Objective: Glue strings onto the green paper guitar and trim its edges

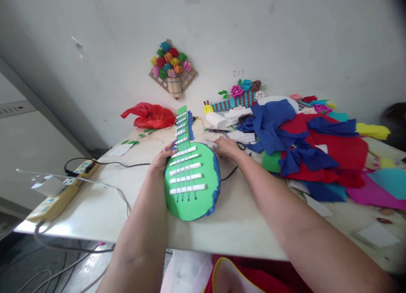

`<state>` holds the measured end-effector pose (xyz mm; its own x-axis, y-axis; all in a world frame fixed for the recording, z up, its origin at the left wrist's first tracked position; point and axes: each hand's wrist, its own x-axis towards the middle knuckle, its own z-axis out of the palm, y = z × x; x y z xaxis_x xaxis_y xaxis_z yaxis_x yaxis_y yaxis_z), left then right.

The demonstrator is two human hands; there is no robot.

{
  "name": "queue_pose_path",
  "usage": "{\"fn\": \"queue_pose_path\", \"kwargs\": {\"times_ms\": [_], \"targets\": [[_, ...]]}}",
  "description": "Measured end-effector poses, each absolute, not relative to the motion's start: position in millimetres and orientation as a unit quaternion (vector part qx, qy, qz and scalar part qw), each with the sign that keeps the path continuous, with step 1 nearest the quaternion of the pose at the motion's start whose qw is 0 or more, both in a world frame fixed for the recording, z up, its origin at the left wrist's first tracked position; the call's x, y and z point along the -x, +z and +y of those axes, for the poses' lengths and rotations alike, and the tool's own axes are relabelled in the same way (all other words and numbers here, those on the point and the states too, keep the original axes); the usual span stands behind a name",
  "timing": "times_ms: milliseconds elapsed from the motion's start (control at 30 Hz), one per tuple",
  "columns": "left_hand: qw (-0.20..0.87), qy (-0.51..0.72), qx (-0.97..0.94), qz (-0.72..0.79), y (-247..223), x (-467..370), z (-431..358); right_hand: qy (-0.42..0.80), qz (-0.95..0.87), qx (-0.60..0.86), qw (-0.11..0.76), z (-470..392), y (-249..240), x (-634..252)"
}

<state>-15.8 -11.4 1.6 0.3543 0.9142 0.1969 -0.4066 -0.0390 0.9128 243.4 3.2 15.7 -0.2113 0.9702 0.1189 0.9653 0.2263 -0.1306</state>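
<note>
A green model lute (190, 204) stands tilted on the table, with white rolled-paper frets, thin strings and ragged blue paper along its right edge. My left hand (161, 158) grips its left side where the neck meets the round body. Close to the upper right edge of the body is my right hand (226, 147), its fingers bent and drawn together; whatever they hold is hidden. A black loop (241, 145), perhaps a scissors handle, lies beside that hand. Behind it rests a dark pen (217, 131) near white paper rolls (218, 120).
Crumpled blue paper (272, 123) and red paper (336, 149) are heaped at the right. A yellow power strip (63, 193) with cords lies at the left edge. A red plastic bag (152, 116) sits against the wall, below a paper-flower decoration (174, 87).
</note>
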Motion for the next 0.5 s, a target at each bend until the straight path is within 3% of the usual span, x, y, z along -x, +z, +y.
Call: {"fn": "queue_pose_path", "kwargs": {"times_ms": [200, 367, 500], "targets": [[0.641, 0.508, -0.522, 0.242, 2, 15, -11, -0.014, -0.787, 0.616, 0.046, 3, 17, -242], [0.631, 0.529, -0.512, 0.242, 4, 12, -13, -0.086, -0.799, 0.569, 0.175, -3, 29, -231], [0.640, 0.528, -0.507, 0.233, 5, 9, -13, 0.059, -0.833, 0.489, 0.251, -3, 32, -217]]}}
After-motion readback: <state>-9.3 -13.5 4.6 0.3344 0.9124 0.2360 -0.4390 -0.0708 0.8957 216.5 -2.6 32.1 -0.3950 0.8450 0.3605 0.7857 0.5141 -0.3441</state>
